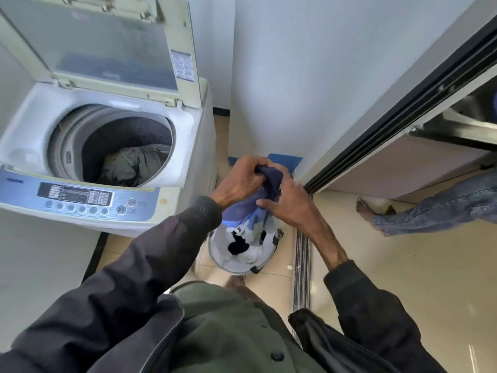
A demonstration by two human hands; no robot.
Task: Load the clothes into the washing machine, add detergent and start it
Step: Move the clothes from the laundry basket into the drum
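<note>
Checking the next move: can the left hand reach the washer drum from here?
Probably yes. The lid is raised, the drum is open, and nothing stands between it and the left hand, which grips the blue garment with the right hand.

A home laundry corner. A top-loading washing machine point(107, 146) stands left on the tiled floor point(403, 265). A laundry basket point(236, 251) sits near a sliding door track point(301, 265).

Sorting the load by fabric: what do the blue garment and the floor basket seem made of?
Blue garment: soft matte cloth, perhaps knit; it bunches and folds where gripped. Basket: seemingly thin pale fabric with dark straps; blur leaves it open.
</note>
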